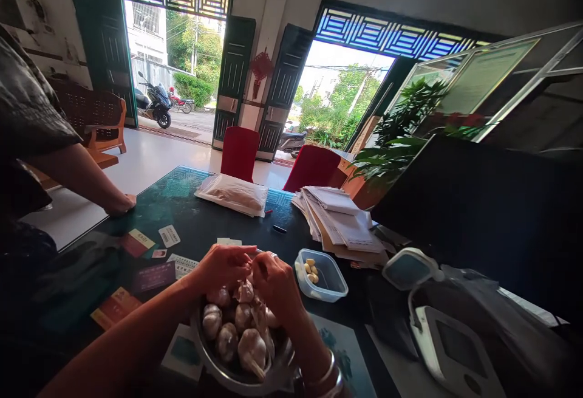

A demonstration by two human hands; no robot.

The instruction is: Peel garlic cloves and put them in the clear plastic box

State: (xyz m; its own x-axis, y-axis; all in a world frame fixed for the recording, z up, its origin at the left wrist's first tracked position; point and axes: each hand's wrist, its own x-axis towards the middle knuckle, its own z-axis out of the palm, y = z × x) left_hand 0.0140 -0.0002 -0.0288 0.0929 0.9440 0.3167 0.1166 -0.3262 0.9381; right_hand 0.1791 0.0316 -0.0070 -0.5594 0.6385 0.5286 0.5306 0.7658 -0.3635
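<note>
At twelve o'clock over the bowl (214,369), the left hand (223,265) and right hand (277,277) meet, fingers bent close; what either grip holds, I cannot tell. Garlic bulbs (252,349) lie beneath, probably for easy picking; the box (328,293) of cloves (310,268) sits within reach, two o'clock.

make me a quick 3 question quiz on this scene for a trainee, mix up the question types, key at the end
1. What lies in the metal bowl below the left hand and right hand?
2. True or false: the plastic tub is left of the bowl in the picture.
3. The right wrist wears: a) a watch, b) bangles, c) a glove cuff.

Key: 1. Garlic bulbs; 2. False, it is to the right; 3. b.
</note>
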